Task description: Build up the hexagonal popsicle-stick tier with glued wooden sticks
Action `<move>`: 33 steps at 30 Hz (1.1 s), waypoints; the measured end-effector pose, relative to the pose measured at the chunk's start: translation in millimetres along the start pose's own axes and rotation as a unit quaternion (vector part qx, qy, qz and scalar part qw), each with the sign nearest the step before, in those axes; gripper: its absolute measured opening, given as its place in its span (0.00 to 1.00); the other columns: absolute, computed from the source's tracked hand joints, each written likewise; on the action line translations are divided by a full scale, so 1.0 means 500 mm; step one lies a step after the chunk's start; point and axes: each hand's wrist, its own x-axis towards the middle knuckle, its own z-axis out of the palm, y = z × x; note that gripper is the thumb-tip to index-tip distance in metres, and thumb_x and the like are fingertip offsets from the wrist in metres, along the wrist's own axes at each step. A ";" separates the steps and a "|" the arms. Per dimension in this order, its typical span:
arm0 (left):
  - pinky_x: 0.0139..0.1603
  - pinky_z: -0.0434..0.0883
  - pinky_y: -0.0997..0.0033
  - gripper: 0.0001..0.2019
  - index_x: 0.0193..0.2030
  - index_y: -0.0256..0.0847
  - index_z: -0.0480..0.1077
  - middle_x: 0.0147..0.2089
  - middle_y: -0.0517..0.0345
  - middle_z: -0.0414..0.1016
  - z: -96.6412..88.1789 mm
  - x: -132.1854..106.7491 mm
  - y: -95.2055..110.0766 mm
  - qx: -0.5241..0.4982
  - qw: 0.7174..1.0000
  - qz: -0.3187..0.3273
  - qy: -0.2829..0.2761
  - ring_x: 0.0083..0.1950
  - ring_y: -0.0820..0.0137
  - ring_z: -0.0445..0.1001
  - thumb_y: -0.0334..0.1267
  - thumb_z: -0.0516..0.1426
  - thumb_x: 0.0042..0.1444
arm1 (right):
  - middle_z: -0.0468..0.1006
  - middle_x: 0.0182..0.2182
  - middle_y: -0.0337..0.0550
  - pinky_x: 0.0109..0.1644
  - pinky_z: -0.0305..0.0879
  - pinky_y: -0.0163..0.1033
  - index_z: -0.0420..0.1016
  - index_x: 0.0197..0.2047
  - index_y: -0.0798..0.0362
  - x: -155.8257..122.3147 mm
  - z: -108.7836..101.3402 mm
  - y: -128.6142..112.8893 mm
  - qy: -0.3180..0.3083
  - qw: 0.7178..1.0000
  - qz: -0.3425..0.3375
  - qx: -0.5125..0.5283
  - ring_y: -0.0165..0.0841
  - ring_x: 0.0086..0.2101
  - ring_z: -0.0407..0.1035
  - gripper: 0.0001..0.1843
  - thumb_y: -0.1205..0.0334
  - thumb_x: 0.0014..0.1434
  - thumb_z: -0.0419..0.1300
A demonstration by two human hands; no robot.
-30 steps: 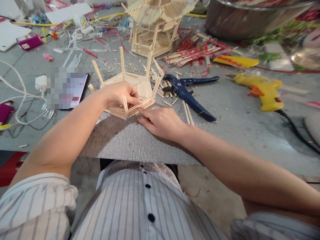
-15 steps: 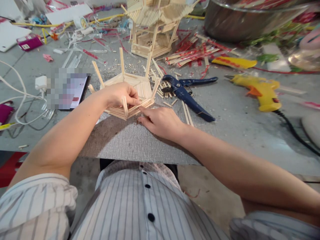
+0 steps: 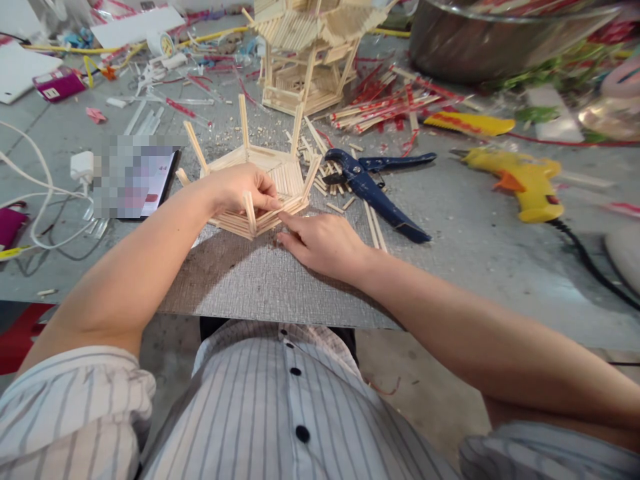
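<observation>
A six-sided frame of light wooden sticks (image 3: pixel 273 160) rests on the grey table, with short posts rising from its corners. My left hand (image 3: pixel 246 187) reaches over its near side, thumb and fingers closed on the front rail from inside. Against the outside of that same rail, my right hand (image 3: pixel 323 243) presses its index fingertip, the other fingers curled beneath near the table. The left fingers partly hide the rail. Just right of the frame lie blue-handled cutters (image 3: pixel 370 190) among short cut stick pieces (image 3: pixel 337 193).
Behind stands a taller stick pavilion (image 3: pixel 310 60). A yellow glue gun (image 3: pixel 525 183) and a yellow utility knife (image 3: pixel 470 124) lie to the right, near a large metal pot (image 3: pixel 465 47). A phone (image 3: pixel 145 180) and white cables (image 3: pixel 37 193) are at left. Wrapped sticks (image 3: pixel 385 107) lie scattered.
Both hands hold the same place on the frame's front rail. A number on the phone screen has gone from 43 to 44.
</observation>
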 end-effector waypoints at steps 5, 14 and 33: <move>0.30 0.54 0.70 0.13 0.30 0.36 0.73 0.18 0.63 0.61 0.000 -0.001 -0.001 0.002 1.000 0.001 0.001 0.23 0.77 0.56 0.46 0.63 0.47 | 0.81 0.37 0.49 0.29 0.48 0.38 0.67 0.58 0.54 0.000 -0.002 -0.001 -0.003 1.000 -0.002 0.001 0.40 0.35 0.74 0.23 0.58 0.64 0.46; 0.29 0.54 0.70 0.11 0.27 0.38 0.73 0.20 0.62 0.64 -0.002 0.002 -0.003 0.028 0.999 0.012 0.014 0.23 0.76 0.59 0.46 0.61 0.47 | 0.81 0.35 0.49 0.29 0.47 0.37 0.67 0.59 0.53 0.000 0.006 0.003 0.012 1.000 -0.007 0.008 0.39 0.34 0.73 0.23 0.57 0.64 0.46; 0.29 0.54 0.71 0.13 0.29 0.35 0.72 0.22 0.62 0.66 -0.008 -0.004 0.004 0.064 0.997 0.034 0.004 0.25 0.77 0.58 0.46 0.59 0.49 | 0.81 0.36 0.50 0.29 0.48 0.37 0.66 0.59 0.55 -0.002 -0.001 0.002 0.003 1.000 -0.012 0.003 0.39 0.34 0.73 0.24 0.57 0.64 0.46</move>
